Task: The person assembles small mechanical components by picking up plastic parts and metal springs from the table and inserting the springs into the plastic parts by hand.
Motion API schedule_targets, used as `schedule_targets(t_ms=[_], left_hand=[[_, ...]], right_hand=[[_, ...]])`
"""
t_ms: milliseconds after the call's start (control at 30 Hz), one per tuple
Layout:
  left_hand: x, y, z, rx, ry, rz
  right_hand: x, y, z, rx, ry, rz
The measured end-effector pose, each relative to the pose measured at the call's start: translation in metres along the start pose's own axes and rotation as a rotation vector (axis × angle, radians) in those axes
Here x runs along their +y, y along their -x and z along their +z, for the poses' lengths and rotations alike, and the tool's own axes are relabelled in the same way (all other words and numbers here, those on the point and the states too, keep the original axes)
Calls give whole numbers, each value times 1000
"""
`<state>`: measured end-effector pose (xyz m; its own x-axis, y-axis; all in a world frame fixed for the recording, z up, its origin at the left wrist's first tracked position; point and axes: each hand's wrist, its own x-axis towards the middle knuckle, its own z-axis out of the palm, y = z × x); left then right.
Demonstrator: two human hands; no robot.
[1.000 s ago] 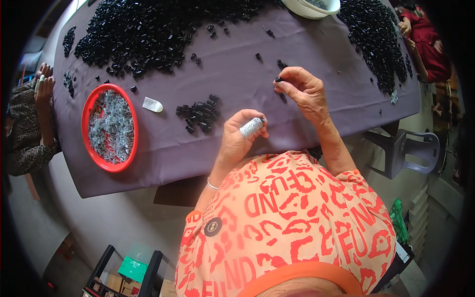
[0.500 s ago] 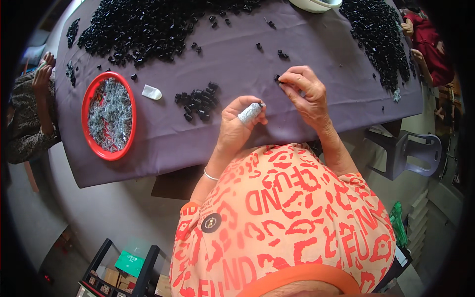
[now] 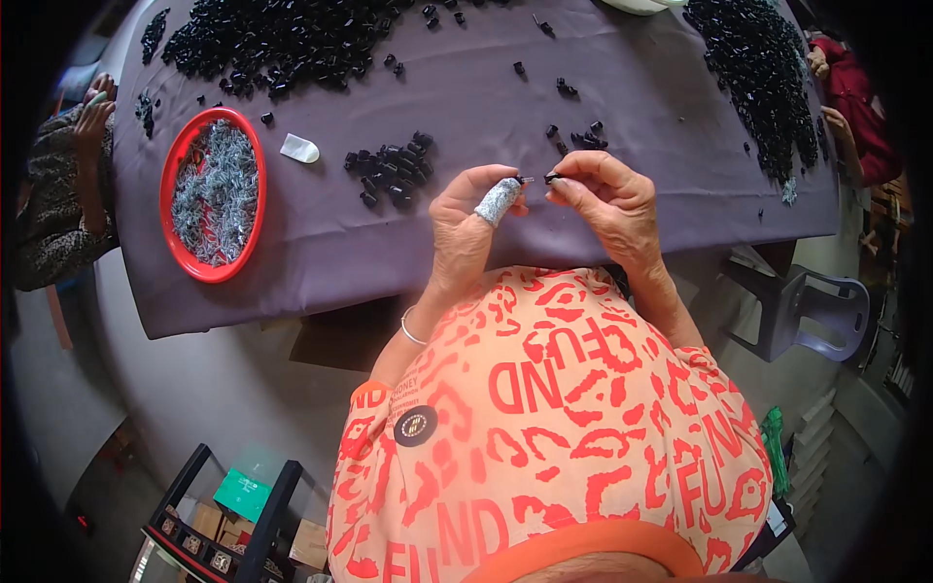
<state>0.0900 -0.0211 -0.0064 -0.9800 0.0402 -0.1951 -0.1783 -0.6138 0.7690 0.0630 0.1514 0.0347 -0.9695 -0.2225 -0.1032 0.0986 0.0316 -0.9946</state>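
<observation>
My left hand [image 3: 465, 222] is closed in a pinch, with a silvery grey wrap [image 3: 498, 200] around its thumb. From its fingertips sticks a small metal pin [image 3: 529, 180], with something dark at its base. Facing it, my right hand [image 3: 614, 202] pinches a small black plastic piece [image 3: 552, 179] between thumb and forefinger. A narrow gap separates the pin from the black piece. Just beyond my right hand lie several loose black pieces [image 3: 589, 137]. Left of my hands is a small pile of black pieces [image 3: 394, 168].
A red oval basket [image 3: 168, 216] of silvery metal bits stands on the purple-grey tablecloth [image 3: 321, 233], beside a white finger cover [image 3: 299, 149]. Large black heaps [image 3: 277, 44] [image 3: 753, 83] lie farther off. Other people's hands [image 3: 92, 121] [image 3: 836, 121] show at both sides. A grey chair [image 3: 826, 311] stands right.
My right hand has brought the black piece down and toward the pin in my left hand. Loose black pieces beyond the right hand now show. The whole view has shifted slightly.
</observation>
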Motion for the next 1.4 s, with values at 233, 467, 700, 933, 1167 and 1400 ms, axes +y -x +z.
schedule_targets(t_ms=[233, 467, 700, 933, 1167, 1400], left_hand=[[7, 6, 8, 15, -120, 24], [12, 12, 14, 32, -251, 80], [10, 15, 11, 24, -281, 75], [6, 18, 11, 63, -332, 87], [4, 20, 15, 165, -381, 116], [3, 15, 14, 129, -397, 145]], right_hand=[[-3, 7, 9, 18, 28, -40], [0, 9, 8, -25, 112, -80], [0, 9, 7, -28, 141, -74], [3, 9, 9, -33, 184, -86], [2, 9, 15, 4, 94, 82], [0, 1, 16, -27, 228, -53]])
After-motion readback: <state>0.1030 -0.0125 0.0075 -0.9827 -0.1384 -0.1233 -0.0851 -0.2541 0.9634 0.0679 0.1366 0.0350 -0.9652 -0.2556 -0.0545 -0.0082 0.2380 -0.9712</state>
